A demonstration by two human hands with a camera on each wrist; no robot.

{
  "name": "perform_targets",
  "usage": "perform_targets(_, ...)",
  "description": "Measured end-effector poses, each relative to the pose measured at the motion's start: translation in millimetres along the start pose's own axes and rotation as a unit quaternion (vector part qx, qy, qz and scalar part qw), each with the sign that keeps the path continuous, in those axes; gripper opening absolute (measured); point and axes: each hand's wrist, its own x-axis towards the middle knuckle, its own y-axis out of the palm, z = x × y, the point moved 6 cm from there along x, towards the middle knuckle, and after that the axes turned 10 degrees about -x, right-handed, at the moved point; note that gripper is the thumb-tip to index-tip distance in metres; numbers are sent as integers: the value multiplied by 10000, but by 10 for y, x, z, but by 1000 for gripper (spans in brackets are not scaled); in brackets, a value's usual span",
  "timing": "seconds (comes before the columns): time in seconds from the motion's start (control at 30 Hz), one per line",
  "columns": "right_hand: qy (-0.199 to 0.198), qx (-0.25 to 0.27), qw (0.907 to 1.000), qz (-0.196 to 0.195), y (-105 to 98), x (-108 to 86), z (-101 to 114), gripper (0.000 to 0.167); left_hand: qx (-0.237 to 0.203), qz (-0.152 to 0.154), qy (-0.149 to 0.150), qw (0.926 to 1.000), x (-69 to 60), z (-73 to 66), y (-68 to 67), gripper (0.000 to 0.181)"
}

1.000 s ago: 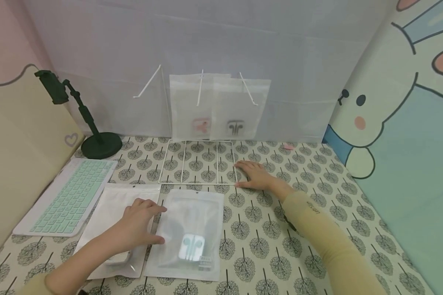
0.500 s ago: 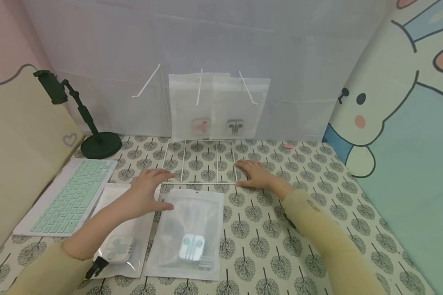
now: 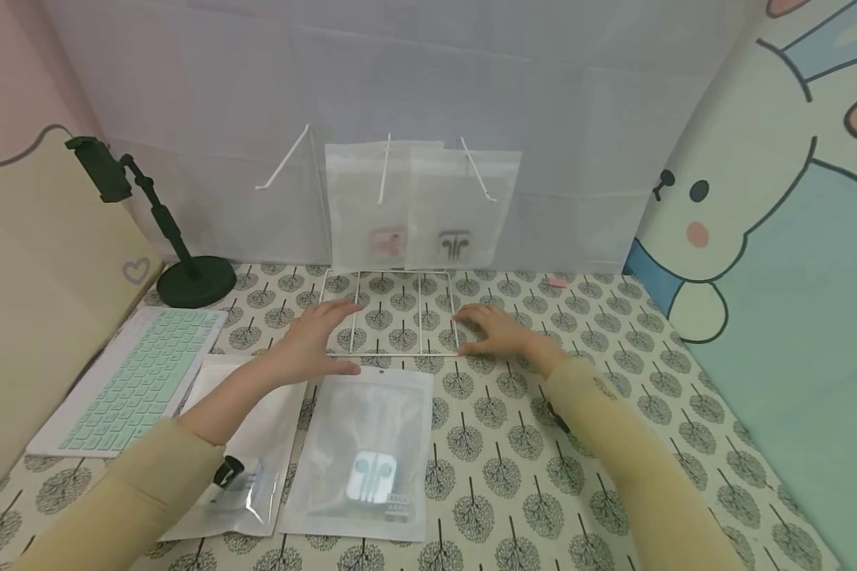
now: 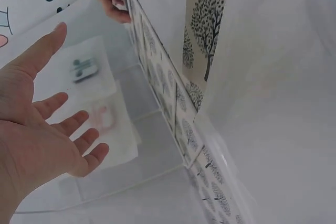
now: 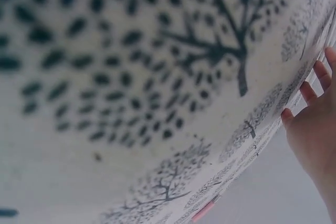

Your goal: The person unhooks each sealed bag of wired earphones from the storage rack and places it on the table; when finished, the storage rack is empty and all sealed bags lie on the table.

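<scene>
My left hand (image 3: 307,345) is held with spread fingers above the top edges of two zip bags, near the left front of a white wire rack (image 3: 386,354). Its palm holds nothing in the left wrist view. On the rack's right side, my right hand (image 3: 498,331) has its fingertips and thumb at the base wire. Two frosted bags hang from the rack's hooks, one with pink earphones (image 3: 388,243), the other with black earphones (image 3: 455,245). Flat on the table lie a frosted bag (image 3: 336,420) with a boxed earphone set (image 3: 371,477) and a white bag (image 3: 274,444), partly under my left forearm.
A pale keyboard with mint keys (image 3: 143,381) lies at the left. Behind it stands a dark green phone stand (image 3: 195,279). One rack hook (image 3: 283,159) at the left bears no bag. A small pink piece (image 3: 558,282) lies at the back right of the tree-print cloth.
My left hand has moved forward and to the right, from over the flat bags toward the rack's left front. The right hand has stayed at the rack's right side.
</scene>
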Motion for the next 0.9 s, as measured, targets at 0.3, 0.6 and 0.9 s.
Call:
perform_targets(0.3,-23,305,9995,-6,-26,28,-71,81,-334,-677,-195,9970,355,70,-271,98)
perform_targets(0.6,-1,260,9996,139,16,97,-90,90,-846,-1476,-358,9848,587,248,-532,94)
perform_targets(0.9,-67,222,9997,70,15,127,-57,90,-1598,-2078,-226,9648,762,467,-713,74)
